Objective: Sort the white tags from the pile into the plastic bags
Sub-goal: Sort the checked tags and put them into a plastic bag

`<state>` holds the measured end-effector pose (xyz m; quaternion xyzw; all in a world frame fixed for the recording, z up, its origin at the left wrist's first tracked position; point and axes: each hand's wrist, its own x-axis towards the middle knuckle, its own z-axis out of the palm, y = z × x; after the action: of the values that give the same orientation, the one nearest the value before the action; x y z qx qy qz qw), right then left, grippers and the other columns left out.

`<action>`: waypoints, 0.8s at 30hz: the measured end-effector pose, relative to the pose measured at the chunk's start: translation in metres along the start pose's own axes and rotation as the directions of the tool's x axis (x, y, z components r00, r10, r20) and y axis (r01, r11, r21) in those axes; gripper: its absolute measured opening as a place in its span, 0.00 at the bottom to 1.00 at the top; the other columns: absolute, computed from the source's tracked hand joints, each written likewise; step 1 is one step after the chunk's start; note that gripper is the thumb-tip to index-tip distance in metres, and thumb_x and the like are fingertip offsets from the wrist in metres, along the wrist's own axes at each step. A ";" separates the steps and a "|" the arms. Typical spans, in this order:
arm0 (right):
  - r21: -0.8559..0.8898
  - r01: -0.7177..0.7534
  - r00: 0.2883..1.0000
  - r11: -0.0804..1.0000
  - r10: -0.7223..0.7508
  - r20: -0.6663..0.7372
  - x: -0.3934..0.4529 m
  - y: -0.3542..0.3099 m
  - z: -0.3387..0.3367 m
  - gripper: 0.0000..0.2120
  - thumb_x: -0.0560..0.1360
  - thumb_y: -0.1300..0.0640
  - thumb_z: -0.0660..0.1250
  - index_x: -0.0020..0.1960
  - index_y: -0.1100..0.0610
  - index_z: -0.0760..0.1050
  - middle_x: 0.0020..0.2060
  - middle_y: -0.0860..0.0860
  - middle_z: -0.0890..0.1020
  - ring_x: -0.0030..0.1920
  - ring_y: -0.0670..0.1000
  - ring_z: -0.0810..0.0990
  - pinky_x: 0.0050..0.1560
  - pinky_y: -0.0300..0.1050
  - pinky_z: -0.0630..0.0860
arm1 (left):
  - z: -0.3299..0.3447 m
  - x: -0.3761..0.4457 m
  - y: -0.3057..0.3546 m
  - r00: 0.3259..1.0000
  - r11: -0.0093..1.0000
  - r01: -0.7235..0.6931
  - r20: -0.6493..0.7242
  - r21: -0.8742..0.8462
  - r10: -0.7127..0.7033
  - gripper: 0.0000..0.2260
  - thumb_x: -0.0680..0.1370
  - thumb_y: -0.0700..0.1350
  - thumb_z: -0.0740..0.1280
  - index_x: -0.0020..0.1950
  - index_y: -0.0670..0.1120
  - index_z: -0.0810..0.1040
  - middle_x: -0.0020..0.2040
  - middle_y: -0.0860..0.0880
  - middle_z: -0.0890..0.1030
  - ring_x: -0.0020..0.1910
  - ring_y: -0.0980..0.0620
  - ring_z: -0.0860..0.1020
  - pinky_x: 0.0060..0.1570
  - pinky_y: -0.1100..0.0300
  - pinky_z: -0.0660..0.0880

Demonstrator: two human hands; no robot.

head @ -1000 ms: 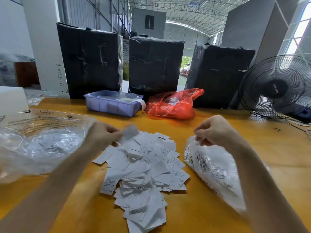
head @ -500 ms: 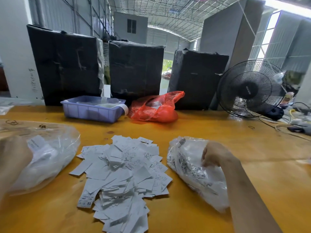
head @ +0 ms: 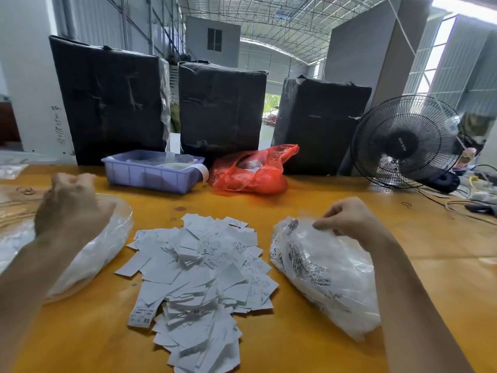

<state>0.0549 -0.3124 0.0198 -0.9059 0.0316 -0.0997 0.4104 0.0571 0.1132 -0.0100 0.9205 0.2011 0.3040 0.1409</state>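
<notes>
Head view: tag pile lies between both hands.

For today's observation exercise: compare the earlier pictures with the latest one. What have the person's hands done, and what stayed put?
The left hand carried a white tag from above the tag pile leftwards to the left plastic bag; its fingers are curled, no tag visible now. The right hand dropped onto the right plastic bag and pinches its top. Pile, purple tray, red bag and fan stayed.
</notes>
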 end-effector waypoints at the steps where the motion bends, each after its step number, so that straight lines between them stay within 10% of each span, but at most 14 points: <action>1: 0.086 0.042 0.999 0.995 -0.039 -0.037 -0.001 -0.007 0.000 0.08 0.64 0.65 0.77 0.32 0.63 0.77 0.31 0.61 0.80 0.32 0.53 0.76 0.38 0.49 0.75 | -0.004 -0.007 0.011 0.998 0.997 -0.047 -0.041 -0.054 0.045 0.25 0.69 0.51 0.74 0.62 0.44 0.72 0.56 0.36 0.71 0.50 0.34 0.74 0.44 0.44 0.75; 5: -0.116 0.136 0.977 0.984 -0.152 -0.150 0.005 -0.017 0.010 0.07 0.64 0.66 0.75 0.31 0.60 0.78 0.30 0.56 0.81 0.31 0.51 0.78 0.34 0.44 0.76 | -0.018 -0.038 0.056 0.956 0.931 -0.292 -0.062 -0.221 0.285 0.24 0.71 0.46 0.74 0.64 0.41 0.74 0.57 0.37 0.75 0.52 0.39 0.76 0.48 0.49 0.72; 10: -0.510 -0.098 0.990 0.855 0.134 0.033 0.008 0.021 0.029 0.07 0.68 0.72 0.69 0.46 0.67 0.81 0.44 0.58 0.84 0.44 0.55 0.83 0.45 0.52 0.81 | -0.015 -0.069 0.084 0.916 0.854 -0.344 0.062 -0.390 0.397 0.22 0.73 0.46 0.72 0.65 0.43 0.74 0.59 0.43 0.75 0.56 0.45 0.75 0.53 0.55 0.69; 15: -0.280 -0.118 0.989 0.953 0.138 0.052 0.007 0.026 0.015 0.05 0.69 0.68 0.71 0.38 0.59 0.81 0.35 0.52 0.82 0.39 0.51 0.81 0.34 0.39 0.75 | -0.009 -0.073 0.088 0.898 0.815 -0.374 0.047 -0.442 0.438 0.19 0.73 0.45 0.73 0.62 0.43 0.76 0.57 0.46 0.77 0.47 0.55 0.73 0.45 0.63 0.65; 19: -0.202 -0.059 0.992 0.978 0.081 0.100 0.005 0.017 0.008 0.04 0.72 0.62 0.70 0.43 0.60 0.83 0.43 0.55 0.84 0.48 0.54 0.81 0.52 0.50 0.78 | -0.009 -0.075 0.090 0.891 0.795 -0.394 0.021 -0.462 0.454 0.17 0.73 0.44 0.73 0.60 0.43 0.77 0.55 0.47 0.78 0.46 0.56 0.73 0.39 0.69 0.65; 24: -0.305 0.091 0.995 0.948 -0.095 0.002 0.002 0.002 -0.004 0.05 0.69 0.63 0.74 0.35 0.56 0.82 0.35 0.52 0.83 0.38 0.50 0.80 0.41 0.45 0.78 | -0.011 -0.082 0.095 0.874 0.784 -0.411 0.043 -0.465 0.484 0.15 0.73 0.45 0.72 0.58 0.44 0.78 0.54 0.47 0.78 0.48 0.51 0.77 0.47 0.58 0.73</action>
<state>0.0556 -0.3169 0.0211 -0.9581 0.0066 -0.1187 0.2606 0.0173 -0.0063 -0.0064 0.9064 -0.1097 0.2917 0.2852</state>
